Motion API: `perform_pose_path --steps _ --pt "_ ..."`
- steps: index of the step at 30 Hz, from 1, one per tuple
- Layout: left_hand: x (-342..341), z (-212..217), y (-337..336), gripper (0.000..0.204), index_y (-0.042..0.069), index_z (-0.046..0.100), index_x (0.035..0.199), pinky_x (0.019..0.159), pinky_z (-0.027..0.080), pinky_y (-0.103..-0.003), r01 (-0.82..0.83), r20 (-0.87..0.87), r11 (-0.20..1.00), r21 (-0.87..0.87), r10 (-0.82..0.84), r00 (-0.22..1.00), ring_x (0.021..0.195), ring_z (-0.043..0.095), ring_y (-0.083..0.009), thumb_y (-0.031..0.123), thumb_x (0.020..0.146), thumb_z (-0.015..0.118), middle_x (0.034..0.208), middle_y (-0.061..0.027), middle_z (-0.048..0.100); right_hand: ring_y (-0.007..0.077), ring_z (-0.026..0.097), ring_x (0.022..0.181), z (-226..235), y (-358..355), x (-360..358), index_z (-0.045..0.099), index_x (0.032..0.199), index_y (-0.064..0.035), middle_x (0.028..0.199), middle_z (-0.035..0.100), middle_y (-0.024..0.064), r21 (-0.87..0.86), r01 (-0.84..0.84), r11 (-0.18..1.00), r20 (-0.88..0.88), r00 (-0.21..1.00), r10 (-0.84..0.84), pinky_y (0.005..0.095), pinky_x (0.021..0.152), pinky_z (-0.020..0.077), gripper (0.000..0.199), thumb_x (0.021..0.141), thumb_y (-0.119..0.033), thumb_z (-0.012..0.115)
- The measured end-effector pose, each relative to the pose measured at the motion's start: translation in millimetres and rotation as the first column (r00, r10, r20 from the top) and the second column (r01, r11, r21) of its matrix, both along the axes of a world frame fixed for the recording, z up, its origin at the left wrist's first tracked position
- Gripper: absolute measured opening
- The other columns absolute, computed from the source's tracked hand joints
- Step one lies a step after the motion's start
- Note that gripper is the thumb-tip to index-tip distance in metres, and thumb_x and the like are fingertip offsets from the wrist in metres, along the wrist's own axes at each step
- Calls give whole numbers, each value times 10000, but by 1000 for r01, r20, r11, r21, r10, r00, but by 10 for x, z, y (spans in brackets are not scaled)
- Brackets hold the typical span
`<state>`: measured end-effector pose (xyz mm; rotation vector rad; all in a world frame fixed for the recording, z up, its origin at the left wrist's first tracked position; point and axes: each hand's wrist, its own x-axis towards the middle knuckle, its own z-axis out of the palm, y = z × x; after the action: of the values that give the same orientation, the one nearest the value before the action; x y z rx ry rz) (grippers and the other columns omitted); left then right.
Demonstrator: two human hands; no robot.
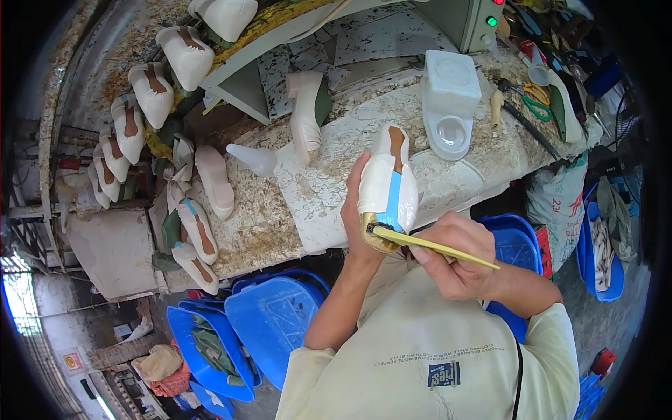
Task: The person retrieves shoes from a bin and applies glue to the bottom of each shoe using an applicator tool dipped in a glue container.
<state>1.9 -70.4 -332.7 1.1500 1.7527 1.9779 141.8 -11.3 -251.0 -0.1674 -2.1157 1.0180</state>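
Observation:
A white shoe [374,183] with a blue strip, a brown inlay and a gold-coloured near end is held up in front of my body. My left hand [355,210] grips it from its left side, the fingers mostly hidden behind it. My right hand [458,252] is closed round the yellow handle of a brush [448,250]. The brush's dark bristles touch the gold near end of the shoe. On the bench beyond stand a beige shoe [305,115] and a white plastic pot with a round dish [450,98].
Several white shoes [150,94] line a rack at left; others [199,231] lie at the bench's left end. A translucent bottle [253,159] lies on the bench [294,203]. Scissors [537,101] and tools lie at right. Blue bins [273,318] stand below; a machine [472,28] stands behind.

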Motion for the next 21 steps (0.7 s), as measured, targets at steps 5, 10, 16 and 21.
perform_pose_path --steps 5,10,16,21 --pt "-96 87 -101 866 8 391 1358 855 508 -318 19 -193 996 -83 -34 981 985 647 -225 121 635 854 1107 -144 643 215 591 585 39 19 -10 645 921 13 748 606 99 99 -47 994 9 999 47 289 494 457 180 755 6 714" --pt "-117 209 -206 855 9 406 1347 871 501 -321 146 -161 979 -140 -168 973 999 649 -225 178 634 847 1115 -136 648 226 602 599 91 25 -11 642 932 17 759 609 105 105 -92 990 20 996 91 295 508 469 199 751 1 722" --pt "-223 206 -284 848 19 410 1350 923 477 -315 320 -234 919 -229 -371 899 1025 639 -190 198 639 836 1140 -99 649 236 605 612 162 48 8 647 957 16 766 604 107 77 -183 980 56 982 179 301 522 475 249 718 19 719" --pt "-206 303 -334 828 35 445 1337 961 455 -302 497 48 854 -153 -496 867 1062 616 -168 213 630 837 1172 -80 638 236 608 628 187 165 52 651 981 9 776 600 101 52 -289 956 90 955 283 302 531 476 308 677 41 693"
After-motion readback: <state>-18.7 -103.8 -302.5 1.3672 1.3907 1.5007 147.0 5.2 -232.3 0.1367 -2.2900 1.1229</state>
